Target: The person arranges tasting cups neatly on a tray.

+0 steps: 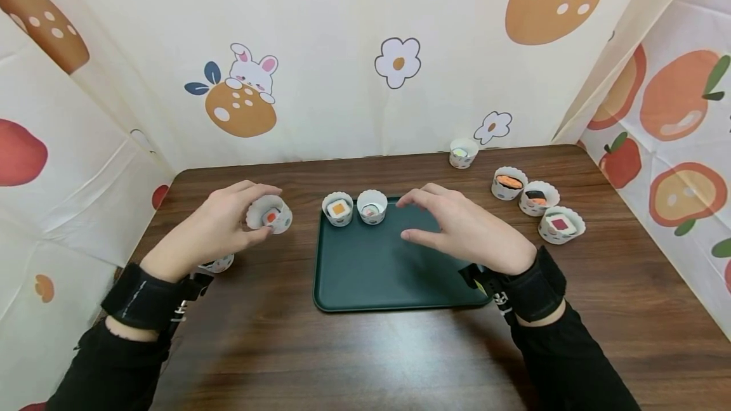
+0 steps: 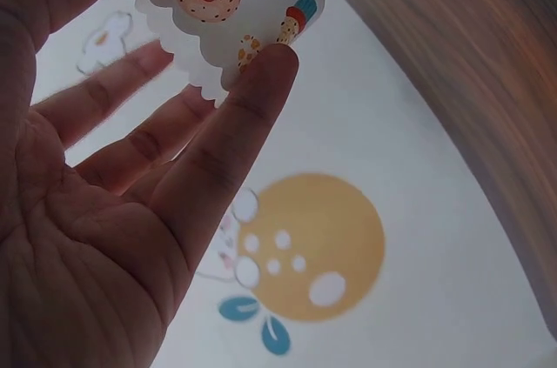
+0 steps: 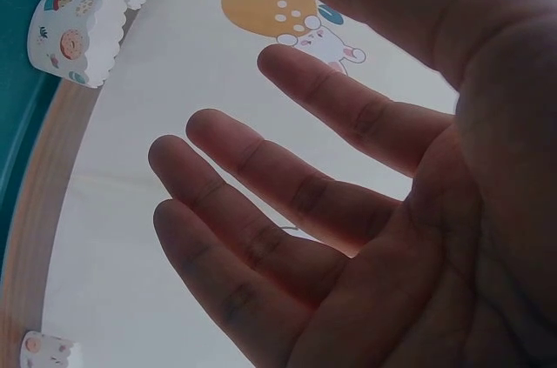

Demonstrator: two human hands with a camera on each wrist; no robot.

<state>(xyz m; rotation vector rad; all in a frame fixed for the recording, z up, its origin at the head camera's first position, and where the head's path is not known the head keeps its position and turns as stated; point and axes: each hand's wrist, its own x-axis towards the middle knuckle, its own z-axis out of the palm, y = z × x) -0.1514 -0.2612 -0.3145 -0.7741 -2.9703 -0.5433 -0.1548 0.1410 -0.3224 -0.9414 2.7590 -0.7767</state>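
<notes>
My left hand (image 1: 230, 216) grips a white scalloped paper cup (image 1: 270, 214) between thumb and fingers, left of the tray; a small piece with a red-orange centre shows inside it. The left wrist view shows the printed side of this held cup (image 2: 235, 11). Over the right part of the dark green tray (image 1: 377, 271) hovers my right hand (image 1: 457, 224), fingers spread and holding nothing. On the tray's far left stand a cup with an orange-topped white piece (image 1: 339, 208) and a cup with a round pale piece (image 1: 372, 207).
Another cup (image 1: 219, 264) sits under my left wrist, partly hidden. On the right stand cups with an orange-topped piece (image 1: 509, 182), a black-banded piece (image 1: 539, 198) and a dark-red-centred piece (image 1: 561, 224). A cup with something green (image 1: 462, 153) is near the back curtain (image 1: 331, 81).
</notes>
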